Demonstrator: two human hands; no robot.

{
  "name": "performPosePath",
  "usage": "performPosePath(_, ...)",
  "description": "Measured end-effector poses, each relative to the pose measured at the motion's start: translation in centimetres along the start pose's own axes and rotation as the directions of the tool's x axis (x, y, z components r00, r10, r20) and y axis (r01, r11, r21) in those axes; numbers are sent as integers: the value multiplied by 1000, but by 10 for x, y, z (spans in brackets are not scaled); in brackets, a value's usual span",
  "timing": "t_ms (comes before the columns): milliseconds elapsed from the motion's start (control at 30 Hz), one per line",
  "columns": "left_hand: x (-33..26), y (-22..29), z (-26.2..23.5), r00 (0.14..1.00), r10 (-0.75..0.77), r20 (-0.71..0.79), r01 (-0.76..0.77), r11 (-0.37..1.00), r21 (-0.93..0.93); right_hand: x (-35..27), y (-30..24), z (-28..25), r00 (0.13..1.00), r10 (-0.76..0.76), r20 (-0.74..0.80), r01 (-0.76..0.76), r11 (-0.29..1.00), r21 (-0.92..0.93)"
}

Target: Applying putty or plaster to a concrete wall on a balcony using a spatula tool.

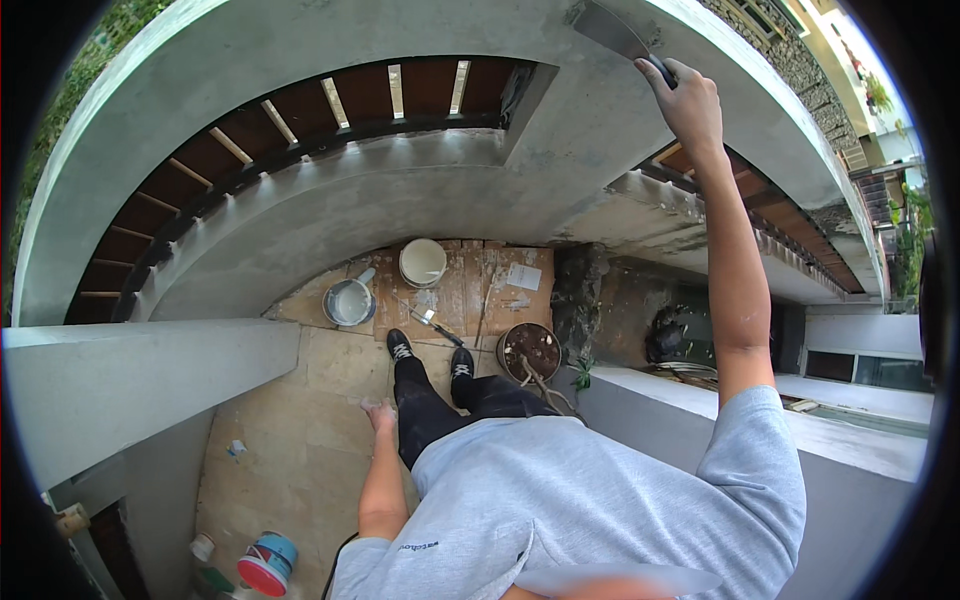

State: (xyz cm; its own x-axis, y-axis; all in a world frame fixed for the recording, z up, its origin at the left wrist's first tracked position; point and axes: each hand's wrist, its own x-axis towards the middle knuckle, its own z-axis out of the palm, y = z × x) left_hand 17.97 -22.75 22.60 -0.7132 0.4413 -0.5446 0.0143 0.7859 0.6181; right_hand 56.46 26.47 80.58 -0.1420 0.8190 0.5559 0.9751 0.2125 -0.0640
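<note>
My right hand (686, 97) is raised high at the upper right, shut on the dark handle of a putty knife (612, 30). The knife's wide metal blade lies against the grey plastered surface (560, 130) above. Down by my thigh hangs my left hand (379, 413), fingers loosely apart and holding nothing. My legs in black trousers and black shoes stand on a tan floor (290, 450).
On cardboard ahead of my feet sit a grey-filled bucket (349, 302), a white bucket (422, 262) and a small trowel (436, 324). A dark plant pot (529, 350) stands to the right. A red-lidded blue can (268, 564) rests at lower left. Grey walls flank both sides.
</note>
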Motion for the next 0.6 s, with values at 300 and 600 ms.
performPosePath(300,-17,18,-24,970,-181,161,203,970,-132,-14,10,4,999,-32,26,30,997,71)
performPosePath(600,-8,13,-21,987,-104,124,123,980,-158,4,8,18,997,-63,54,61,997,39)
